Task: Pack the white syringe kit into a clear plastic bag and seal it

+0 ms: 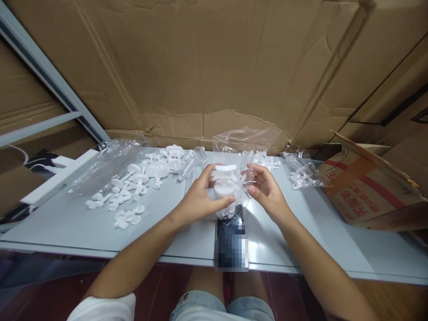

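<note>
The left hand (200, 198) grasps bagged white pieces (224, 187); the right hand (269, 191) is alongside, its fingers' hold unclear.

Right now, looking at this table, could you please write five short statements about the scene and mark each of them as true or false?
1. The left hand holds bagged white parts. True.
2. The right hand lies flat on the table. False: it is raised beside the bagged white parts, fingers curved.
3. Loose white parts lie to the left of the hands. True.
4. The cardboard box with red stripe stands at the left end of the table. False: it is at the right.
5. Another clear bag lies between the right hand and the cardboard box. True.
</note>
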{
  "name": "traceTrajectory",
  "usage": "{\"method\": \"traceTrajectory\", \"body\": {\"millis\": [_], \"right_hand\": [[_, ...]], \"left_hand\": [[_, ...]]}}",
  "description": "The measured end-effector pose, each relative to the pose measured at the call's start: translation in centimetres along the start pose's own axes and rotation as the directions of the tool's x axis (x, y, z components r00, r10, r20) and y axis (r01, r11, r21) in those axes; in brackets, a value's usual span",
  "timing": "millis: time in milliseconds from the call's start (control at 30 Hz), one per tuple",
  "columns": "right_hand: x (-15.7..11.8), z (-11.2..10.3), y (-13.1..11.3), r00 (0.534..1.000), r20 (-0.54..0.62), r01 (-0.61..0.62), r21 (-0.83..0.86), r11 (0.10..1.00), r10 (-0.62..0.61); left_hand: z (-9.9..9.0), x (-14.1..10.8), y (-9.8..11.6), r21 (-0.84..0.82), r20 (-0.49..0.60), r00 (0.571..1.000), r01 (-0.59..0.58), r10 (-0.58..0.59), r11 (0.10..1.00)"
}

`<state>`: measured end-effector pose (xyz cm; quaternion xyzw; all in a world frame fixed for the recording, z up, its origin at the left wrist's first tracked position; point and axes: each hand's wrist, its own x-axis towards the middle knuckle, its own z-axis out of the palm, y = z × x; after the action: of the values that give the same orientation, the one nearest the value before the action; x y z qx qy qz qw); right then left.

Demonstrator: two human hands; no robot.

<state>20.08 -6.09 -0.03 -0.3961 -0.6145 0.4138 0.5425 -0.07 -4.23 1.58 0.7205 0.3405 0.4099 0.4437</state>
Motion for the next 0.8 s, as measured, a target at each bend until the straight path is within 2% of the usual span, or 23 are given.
{"method": "traceTrajectory", "body": {"millis": [167, 467, 633, 800], "right_hand": [[0.0, 0.0, 0.0, 1.0, 0.005, -0.031, -0.012, 0.999, 0.031], [-0.1, -0.2, -0.7, 1.0, 0.003, 0.013, 0.046, 0.999, -0.013], [0.0, -0.6, -0.6, 0.999, -0.026, 0.028, 0.188, 0.982, -0.023], [0.0, -0.5, -0.8, 0.993, -0.115, 0.005, 0.235, 0.972, 0.023]], "left_hand": [[0.0, 0.1, -0.1, -0.153, -0.017, 1.0, -0.002, 0.0, 0.988], [0.2, -0.2, 0.1, -0.25, 0.016, 1.0, 0.027, -0.024, 0.968], [0.7, -0.3, 0.0, -0.279, 0.238, 0.969, 0.133, -0.066, 0.951], [1.1, -0.5, -0.4, -0.294, 0.342, 0.936, 0.194, -0.086, 0.936]]}}
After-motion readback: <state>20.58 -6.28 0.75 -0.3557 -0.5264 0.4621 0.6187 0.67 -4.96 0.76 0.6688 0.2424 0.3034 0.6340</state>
